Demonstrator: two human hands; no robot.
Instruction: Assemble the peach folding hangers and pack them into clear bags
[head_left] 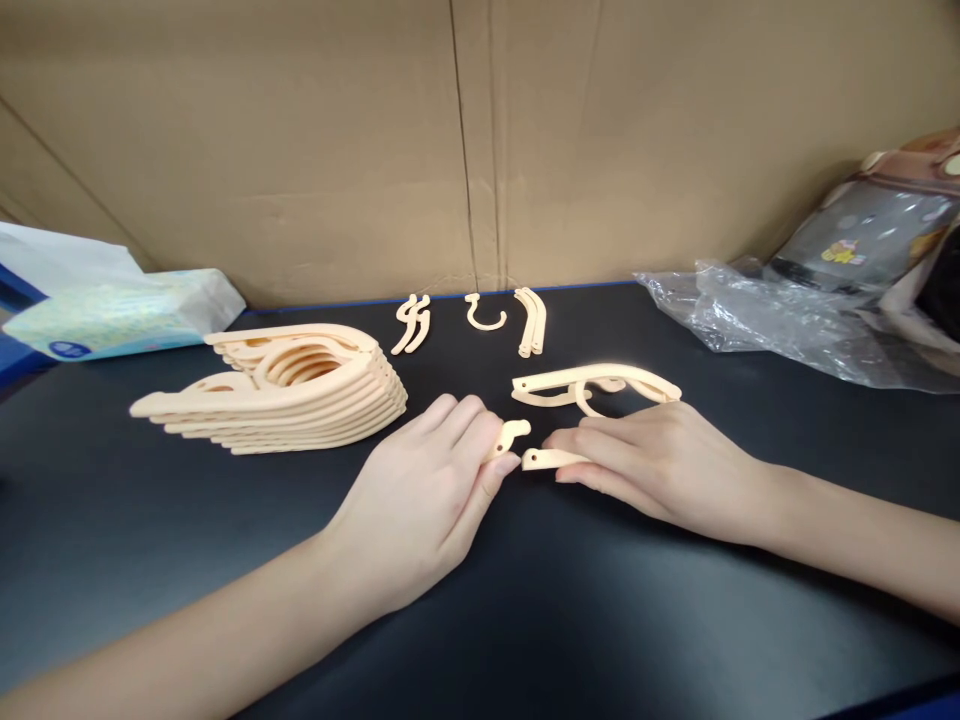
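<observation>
My left hand (435,475) is closed around a cream plastic hanger piece (513,436); only its notched end with a small hole pokes out past the thumb. In my right hand (660,460) another cream hanger arm (551,459) is pinched, its holed end pointing left. The two ends lie close together, with a narrow gap between them. Just behind my right hand lies a folding hanger (592,382) with its hook and arms partly hidden by the fingers. My palms hide the rest of both held pieces.
A stack of folded cream hangers (322,400) stands at left. Along the back lie several small arms (412,325), a loose hook (487,315) and long arms (531,322). A tissue pack (142,310) is far left; clear plastic wrap (780,320) and a bag (862,230) are right.
</observation>
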